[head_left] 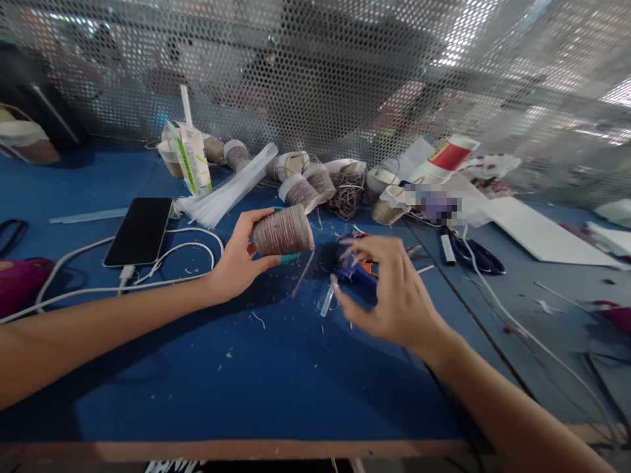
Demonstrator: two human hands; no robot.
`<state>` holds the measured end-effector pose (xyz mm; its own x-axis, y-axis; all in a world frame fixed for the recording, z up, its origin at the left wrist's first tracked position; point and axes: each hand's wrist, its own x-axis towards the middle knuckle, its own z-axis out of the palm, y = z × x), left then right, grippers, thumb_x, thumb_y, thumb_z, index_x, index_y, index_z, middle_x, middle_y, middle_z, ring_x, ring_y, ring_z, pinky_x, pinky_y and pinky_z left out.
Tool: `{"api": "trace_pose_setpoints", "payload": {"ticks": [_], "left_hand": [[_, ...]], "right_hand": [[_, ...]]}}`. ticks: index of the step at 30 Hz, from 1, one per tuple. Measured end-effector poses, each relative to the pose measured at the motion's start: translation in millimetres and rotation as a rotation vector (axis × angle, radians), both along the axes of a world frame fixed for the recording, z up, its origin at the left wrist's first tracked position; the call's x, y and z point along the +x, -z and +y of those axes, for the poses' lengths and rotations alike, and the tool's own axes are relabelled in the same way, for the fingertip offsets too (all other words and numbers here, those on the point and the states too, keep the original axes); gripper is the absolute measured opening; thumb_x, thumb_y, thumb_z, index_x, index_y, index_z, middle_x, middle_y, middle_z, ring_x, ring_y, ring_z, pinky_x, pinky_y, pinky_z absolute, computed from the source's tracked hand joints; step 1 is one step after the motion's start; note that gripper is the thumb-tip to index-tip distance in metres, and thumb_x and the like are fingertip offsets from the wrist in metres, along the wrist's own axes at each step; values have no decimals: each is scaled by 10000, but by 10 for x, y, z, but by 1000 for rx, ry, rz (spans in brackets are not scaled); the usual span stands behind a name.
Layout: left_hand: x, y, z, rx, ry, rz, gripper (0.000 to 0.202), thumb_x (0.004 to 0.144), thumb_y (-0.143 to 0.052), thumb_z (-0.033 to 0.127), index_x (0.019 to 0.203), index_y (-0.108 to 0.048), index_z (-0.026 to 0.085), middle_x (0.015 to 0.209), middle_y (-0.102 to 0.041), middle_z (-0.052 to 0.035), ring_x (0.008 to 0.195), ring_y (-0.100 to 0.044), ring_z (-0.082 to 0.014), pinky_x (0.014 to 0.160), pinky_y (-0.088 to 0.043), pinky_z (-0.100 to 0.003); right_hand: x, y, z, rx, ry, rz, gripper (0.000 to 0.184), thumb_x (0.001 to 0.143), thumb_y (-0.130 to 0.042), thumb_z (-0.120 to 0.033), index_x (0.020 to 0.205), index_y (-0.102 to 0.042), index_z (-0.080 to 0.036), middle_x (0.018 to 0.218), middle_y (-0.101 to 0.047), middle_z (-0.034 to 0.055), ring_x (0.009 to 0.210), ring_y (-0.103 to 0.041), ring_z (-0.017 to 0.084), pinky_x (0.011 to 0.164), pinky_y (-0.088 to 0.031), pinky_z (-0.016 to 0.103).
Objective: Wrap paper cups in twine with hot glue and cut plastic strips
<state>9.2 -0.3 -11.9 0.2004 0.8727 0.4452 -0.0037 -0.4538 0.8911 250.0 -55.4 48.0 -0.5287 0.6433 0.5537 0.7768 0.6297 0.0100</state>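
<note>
Left hand bare, fingers slender. Right hand bare too, its fingertips blurred. Left forearm and right forearm slim, bare along their whole visible length. Bottom edge: black fabric, apparently clothing, with bold white lettering, cut off and unreadable.

We can't read any txt in full. Approx. 7 o'clock, below the bench edge, we see white caps on sth. black, partly cut off. Carton at 10 o'clock: green print, too blurry for us.
</note>
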Motion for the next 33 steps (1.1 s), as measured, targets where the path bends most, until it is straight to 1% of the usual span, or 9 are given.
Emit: {"api": "trace_pose_setpoints", "payload": {"ticks": [3,5,7,11,16,22,25,29,33], "left_hand": [[6,-25,-21,28,12,-7,629,729,-719,253,1259,-382,276,1316,-419,-75,1218,-480,-234,949,-510,-375],[11,-29,-23,26,21,-13,624,731,-717,257,1259,-386,276,1322,-421,-74,1214,-485,-233,936,-519,-367],[13,-21,-17,19,32,-21,628,727,-722,264,1258,-387,275,1322,-430,-75,1210,-491,-234,935,-521,-367],[14,-4,-6,-23,78,-32,645,712,-732,255,1255,-383,267,1323,-450,-81,1198,-508,-234,948,-515,-382],[15,-49,-15,-139,149,16,640,696,-731,231,1235,-387,241,1276,-483,-85,1157,-541,-233,940,-519,-397],[21,-109,3,-338,160,31,633,682,-728,203,1223,-401,224,1195,-561,-77,1067,-603,-225,922,-533,-412],[18,-103,19,-349,156,24,624,694,-721,223,1238,-415,238,1149,-601,-69,1059,-611,-236,898,-549,-414],[13,-82,32,-345,178,-6,654,703,-709,214,1284,-413,257,1152,-621,-63,1082,-610,-244,901,-554,-424],[9,-72,32,-360,169,-29,729,687,-718,189,1332,-392,283,1194,-610,-64,1081,-613,-254,884,-566,-446]], "right_hand": [[172,-112,241,-303,220,-105,516,767,-550,-493,1125,-454,-133,1066,-524,181,994,-554,328,785,-502,481],[280,-135,301,-472,256,-192,521,734,-568,-506,1087,-449,-143,1086,-488,171,961,-566,311,791,-506,462],[348,-128,303,-538,259,-236,503,730,-566,-460,1104,-424,-154,1115,-455,157,939,-575,276,798,-512,422],[309,-50,246,-433,349,-298,476,663,-597,-358,1056,-436,-142,1065,-440,154,963,-534,307,786,-505,429],[165,68,235,-357,491,-375,286,643,-573,-243,888,-498,-116,941,-462,164,904,-501,317,791,-479,443],[197,105,292,-196,439,-309,183,720,-534,-279,849,-523,-149,913,-491,155,857,-499,314,733,-465,466],[232,86,306,-142,401,-178,136,752,-507,-282,841,-506,-178,891,-522,130,814,-514,284,679,-462,428],[228,25,271,-225,393,103,110,744,-503,-220,849,-529,-197,805,-595,73,712,-568,230,604,-456,361],[190,-41,162,-371,185,430,76,746,-518,-188,788,-578,-208,713,-633,16,542,-588,164,522,-475,313]]}}
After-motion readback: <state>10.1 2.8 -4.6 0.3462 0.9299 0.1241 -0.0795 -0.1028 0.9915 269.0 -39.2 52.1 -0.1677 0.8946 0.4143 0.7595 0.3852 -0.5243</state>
